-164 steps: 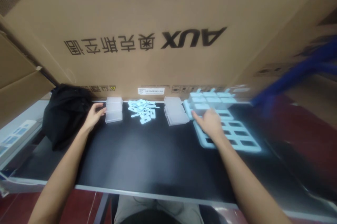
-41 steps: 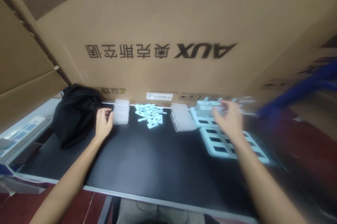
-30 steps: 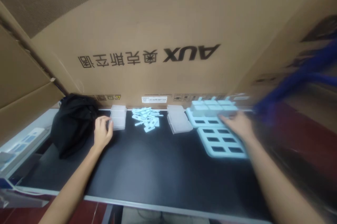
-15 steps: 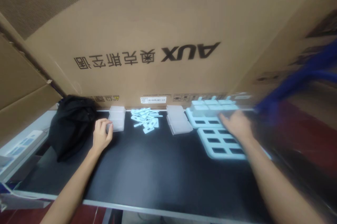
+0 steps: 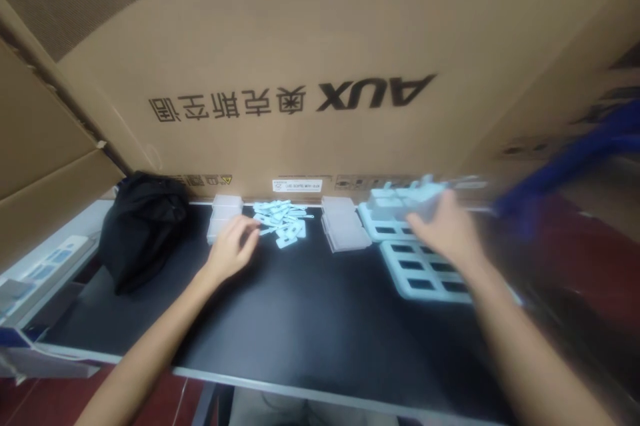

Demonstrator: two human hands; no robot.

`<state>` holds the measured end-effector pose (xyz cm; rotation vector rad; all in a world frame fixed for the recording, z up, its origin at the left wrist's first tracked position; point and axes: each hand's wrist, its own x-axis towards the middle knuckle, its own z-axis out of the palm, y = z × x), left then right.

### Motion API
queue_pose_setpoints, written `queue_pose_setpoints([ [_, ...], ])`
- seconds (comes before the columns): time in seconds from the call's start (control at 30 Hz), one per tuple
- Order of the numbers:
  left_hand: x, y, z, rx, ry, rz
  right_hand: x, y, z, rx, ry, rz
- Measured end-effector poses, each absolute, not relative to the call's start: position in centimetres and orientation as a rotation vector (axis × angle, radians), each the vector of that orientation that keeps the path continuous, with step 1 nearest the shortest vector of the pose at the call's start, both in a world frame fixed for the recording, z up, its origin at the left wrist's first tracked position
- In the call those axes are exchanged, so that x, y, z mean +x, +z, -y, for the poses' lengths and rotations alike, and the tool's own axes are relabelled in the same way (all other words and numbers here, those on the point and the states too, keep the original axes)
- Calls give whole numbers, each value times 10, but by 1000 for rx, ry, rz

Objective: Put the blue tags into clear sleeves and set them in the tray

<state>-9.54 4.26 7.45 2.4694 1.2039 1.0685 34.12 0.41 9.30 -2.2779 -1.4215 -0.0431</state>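
My left hand [image 5: 234,247] hovers at the near left edge of a pile of light-blue popsicle sticks [image 5: 285,219]. Its fingers are curled, with a gap between thumb and forefinger, and nothing shows in them. Partly behind it lies a translucent ribbed box-like piece [image 5: 226,206]. My right hand [image 5: 453,229], slightly blurred, grips a translucent popsicle mould [image 5: 395,206] with light-blue stick tops, thumb in front and fingers on the far right side. The mould tilts over a light-blue slotted frame [image 5: 367,223]. A second slotted frame [image 5: 413,286] lies nearer me, partly under my right forearm.
Two stacked translucent pieces [image 5: 345,226] lie between the sticks and frames. A black cloth bag [image 5: 143,233] sits on the dark table [image 5: 300,326] at left, near a white power strip [image 5: 45,276]. A large cardboard box [image 5: 310,33] stands behind; a blue bar [image 5: 575,159] is at right.
My left hand has moved right, from the translucent piece to the stick pile. The mould under my right hand has gone from level to tilted. The whole view has shifted slightly.
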Motion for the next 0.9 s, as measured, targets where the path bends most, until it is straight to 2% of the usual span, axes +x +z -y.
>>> queue_pose_setpoints([
  [0.13, -35, 101, -31, 2289, 804, -993, 269, 94, 9, -1939, 28, 1986],
  [0.23, -11, 104, -28, 2159, 680, -857, 229, 88, 23, -1760, 70, 2176],
  [0.5, -25, 79, -32, 1722, 671, -805, 211, 75, 37, -1775, 149, 2338],
  [0.9, -25, 60, -40, 1746, 564, -892, 208, 70, 42, -1777, 193, 2427],
])
